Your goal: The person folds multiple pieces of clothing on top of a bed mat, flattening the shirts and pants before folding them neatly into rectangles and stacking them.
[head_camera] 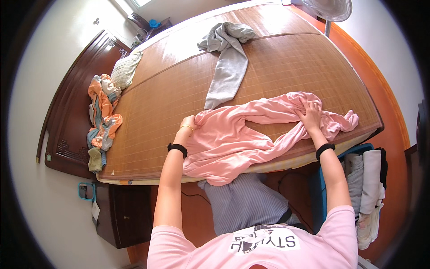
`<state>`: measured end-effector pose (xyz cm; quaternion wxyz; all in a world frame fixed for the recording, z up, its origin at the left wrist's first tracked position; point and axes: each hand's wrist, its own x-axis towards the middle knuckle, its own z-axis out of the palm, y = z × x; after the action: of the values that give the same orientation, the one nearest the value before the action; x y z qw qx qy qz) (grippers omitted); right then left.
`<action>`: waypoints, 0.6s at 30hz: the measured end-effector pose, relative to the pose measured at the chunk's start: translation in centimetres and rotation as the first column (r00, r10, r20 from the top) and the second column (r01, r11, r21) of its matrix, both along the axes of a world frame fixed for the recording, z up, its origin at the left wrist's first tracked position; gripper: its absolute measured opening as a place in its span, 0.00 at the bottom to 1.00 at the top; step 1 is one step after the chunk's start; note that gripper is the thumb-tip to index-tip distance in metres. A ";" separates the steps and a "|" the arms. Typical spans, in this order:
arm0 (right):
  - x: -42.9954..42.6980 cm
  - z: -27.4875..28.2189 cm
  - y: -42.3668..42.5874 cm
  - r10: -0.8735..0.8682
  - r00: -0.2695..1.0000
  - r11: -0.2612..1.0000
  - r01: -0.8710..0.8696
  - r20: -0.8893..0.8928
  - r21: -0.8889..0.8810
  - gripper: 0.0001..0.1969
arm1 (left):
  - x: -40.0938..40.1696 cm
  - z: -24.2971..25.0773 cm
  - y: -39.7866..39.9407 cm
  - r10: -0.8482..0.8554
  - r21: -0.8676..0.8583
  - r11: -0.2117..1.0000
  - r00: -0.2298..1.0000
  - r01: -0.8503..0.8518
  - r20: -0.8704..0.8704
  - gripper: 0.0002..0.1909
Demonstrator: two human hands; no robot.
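A pair of pink cloth pants lies spread and wrinkled along the near edge of the bed, its waist end to the left and both legs to the right. At the upper corner of the waist, my left hand has its fingers closed on the fabric. My right hand rests flat with spread fingers on one leg, near the bunched lower ends. Part of the waist end hangs over the bed's edge. Beyond the pants lies a crumpled grey garment, one long part of it stretched towards me.
The bed has a brown woven mat. Crumpled orange and grey cloth and a pillow lie by the dark wooden headboard. A blue bin with rolled clothes stands at right, a nightstand at left, a fan behind.
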<state>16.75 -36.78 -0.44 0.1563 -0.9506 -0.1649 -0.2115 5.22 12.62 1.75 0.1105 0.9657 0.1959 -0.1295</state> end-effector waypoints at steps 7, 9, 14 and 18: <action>2.6 1.4 -1.4 0.034 0.992 0.999 -0.030 -0.124 0.034 0.23 | -1.1 -2.2 -0.5 0.086 -0.074 0.994 0.991 -0.079 0.107 0.21; 4.8 3.1 -2.5 0.346 0.755 0.861 -0.019 -0.557 0.508 0.23 | -1.2 -2.3 -0.9 0.091 -0.113 0.990 0.990 -0.079 0.108 0.22; 4.4 0.8 -2.5 0.187 0.975 0.944 -0.144 -0.122 0.296 0.30 | -1.7 -2.2 -0.5 0.118 -0.198 0.976 0.987 -0.094 0.113 0.22; 5.5 0.7 -1.1 0.244 0.911 0.950 -0.155 -0.332 0.272 0.12 | -3.2 -2.1 0.7 0.156 -0.239 0.963 0.982 -0.126 0.111 0.23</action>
<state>22.28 -37.88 0.24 0.3183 -0.9252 -0.2036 -0.0342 2.02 13.31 -0.34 0.2436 0.9362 0.2401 -0.0807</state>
